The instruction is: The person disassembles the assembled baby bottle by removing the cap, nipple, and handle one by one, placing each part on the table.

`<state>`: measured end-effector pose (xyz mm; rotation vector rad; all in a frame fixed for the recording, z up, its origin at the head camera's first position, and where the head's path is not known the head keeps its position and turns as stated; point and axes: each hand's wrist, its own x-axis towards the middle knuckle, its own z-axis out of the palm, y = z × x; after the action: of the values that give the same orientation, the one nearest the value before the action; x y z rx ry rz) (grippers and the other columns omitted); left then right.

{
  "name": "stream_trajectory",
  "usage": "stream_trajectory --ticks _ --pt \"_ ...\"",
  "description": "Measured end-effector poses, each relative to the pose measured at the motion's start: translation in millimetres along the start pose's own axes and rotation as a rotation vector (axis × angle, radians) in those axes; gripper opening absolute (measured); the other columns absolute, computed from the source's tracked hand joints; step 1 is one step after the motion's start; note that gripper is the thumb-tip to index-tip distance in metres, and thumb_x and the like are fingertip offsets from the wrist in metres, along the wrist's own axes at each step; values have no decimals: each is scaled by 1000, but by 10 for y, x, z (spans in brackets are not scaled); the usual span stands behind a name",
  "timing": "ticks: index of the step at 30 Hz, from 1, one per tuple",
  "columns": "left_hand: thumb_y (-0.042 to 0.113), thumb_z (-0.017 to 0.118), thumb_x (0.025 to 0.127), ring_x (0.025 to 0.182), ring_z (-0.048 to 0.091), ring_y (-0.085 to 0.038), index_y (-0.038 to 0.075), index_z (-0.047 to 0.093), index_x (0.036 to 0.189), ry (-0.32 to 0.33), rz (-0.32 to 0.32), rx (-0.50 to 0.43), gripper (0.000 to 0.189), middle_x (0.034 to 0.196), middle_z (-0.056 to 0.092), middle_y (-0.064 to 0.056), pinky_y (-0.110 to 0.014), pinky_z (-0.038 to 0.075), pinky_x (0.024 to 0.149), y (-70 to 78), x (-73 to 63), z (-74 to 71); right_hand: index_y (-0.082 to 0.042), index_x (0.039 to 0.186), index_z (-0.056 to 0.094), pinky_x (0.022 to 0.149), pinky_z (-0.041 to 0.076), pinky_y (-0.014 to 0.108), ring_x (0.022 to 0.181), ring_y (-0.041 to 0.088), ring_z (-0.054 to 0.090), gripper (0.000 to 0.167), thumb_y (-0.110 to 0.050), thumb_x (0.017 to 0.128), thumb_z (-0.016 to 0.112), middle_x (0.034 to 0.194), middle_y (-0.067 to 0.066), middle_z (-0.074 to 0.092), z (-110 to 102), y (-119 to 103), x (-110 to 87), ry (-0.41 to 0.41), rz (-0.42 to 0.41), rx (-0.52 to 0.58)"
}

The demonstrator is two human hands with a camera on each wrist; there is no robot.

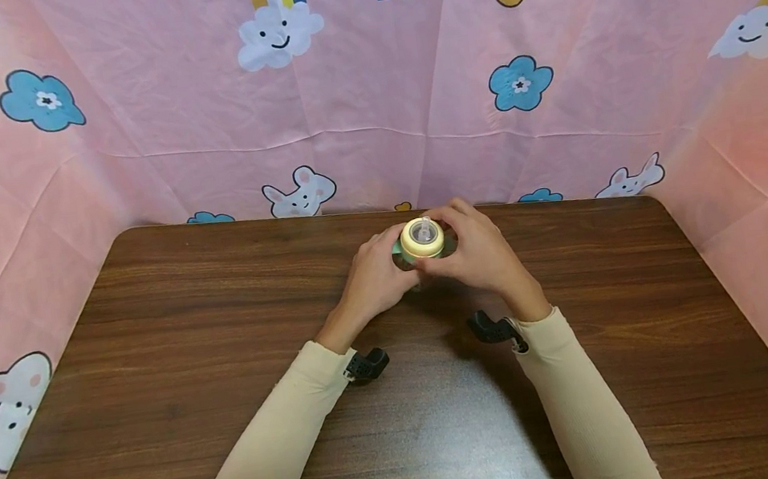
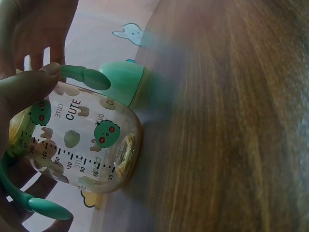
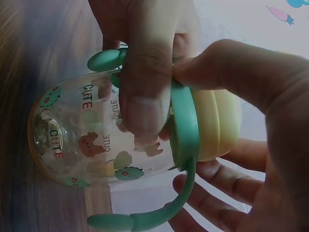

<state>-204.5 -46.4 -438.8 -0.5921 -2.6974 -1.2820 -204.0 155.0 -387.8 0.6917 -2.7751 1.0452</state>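
Note:
A clear baby bottle (image 2: 82, 140) with printed cartoon figures, a measuring scale and two green handles stands upright, its base close at the tabletop. Around its top runs a pale yellow collar (image 1: 422, 251) with a clear spout (image 1: 425, 229) in the middle. My left hand (image 1: 376, 274) holds the bottle from the left, its thumb (image 3: 145, 106) lying across the clear body. From the right, my right hand (image 1: 479, 253) grips the top, with thumb and fingers around the green ring (image 3: 186, 125) and yellow collar.
A green dome-shaped cover (image 2: 123, 79) sits on the table behind the bottle in the left wrist view. The brown wooden table (image 1: 222, 334) meets a pink printed cloth (image 1: 364, 88) at its back and sides. Black wrist bands (image 1: 369, 364) are worn over cream sleeves.

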Motion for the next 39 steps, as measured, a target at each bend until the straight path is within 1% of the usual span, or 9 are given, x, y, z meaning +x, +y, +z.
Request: stream_trajectory --ticks 6,12,14,17,20,26,29,31,39 --pt "22 92 90 128 66 -36 2 62 152 2 8 8 71 145 69 -14 -51 52 108 7 3 -6 -2 145 68 89 54 52 104 34 64 71 -23 81 92 123 15 65 -13 12 4 -18 -17 26" --pt "23 93 91 132 65 -36 1 61 152 6 10 10 73 146 68 -16 -51 51 110 0 4 -2 0 149 64 98 55 58 114 36 64 74 -13 81 92 131 18 66 -31 20 4 -36 -38 65" --pt "22 93 91 132 65 -36 1 61 152 7 10 7 72 145 69 -16 -50 51 110 -7 6 2 1 148 63 101 55 60 117 36 64 75 -13 81 93 132 19 66 -31 21 4 -37 -42 82" --pt "21 92 90 129 66 -35 2 62 151 7 3 2 71 143 70 -15 -50 52 109 -18 3 2 1 147 64 102 55 59 119 35 65 77 -19 81 97 131 17 65 -18 22 5 -19 -31 104" --pt "18 91 89 125 66 -34 3 63 151 3 -8 -5 69 141 71 -13 -51 52 107 -22 -2 -3 -1 145 66 99 55 56 115 32 65 81 -30 78 102 127 14 64 16 9 3 14 3 96" --pt "15 92 87 126 65 -35 4 62 152 -7 -25 -6 72 142 70 -13 -51 52 108 -10 -2 -10 -1 130 69 92 53 51 108 30 62 77 -45 75 102 119 12 63 74 -22 -4 51 76 6" --pt "17 93 88 127 65 -35 4 62 152 -11 -25 -1 72 143 70 -13 -51 51 109 -3 2 -5 -2 123 69 90 53 50 105 30 62 74 -48 75 102 116 11 64 91 -18 -5 66 95 -28" --pt "18 93 89 128 65 -35 4 61 152 -13 -25 1 72 144 69 -13 -51 51 109 0 3 -3 -3 121 69 89 53 50 105 30 62 73 -48 75 102 114 11 64 98 -14 -7 73 101 -38" --pt "22 93 89 129 65 -35 3 61 152 -11 -24 -5 73 144 69 -14 -51 52 109 2 -1 -6 -1 120 69 91 53 51 105 31 63 71 -45 76 102 114 13 66 98 -16 -8 82 97 -43"
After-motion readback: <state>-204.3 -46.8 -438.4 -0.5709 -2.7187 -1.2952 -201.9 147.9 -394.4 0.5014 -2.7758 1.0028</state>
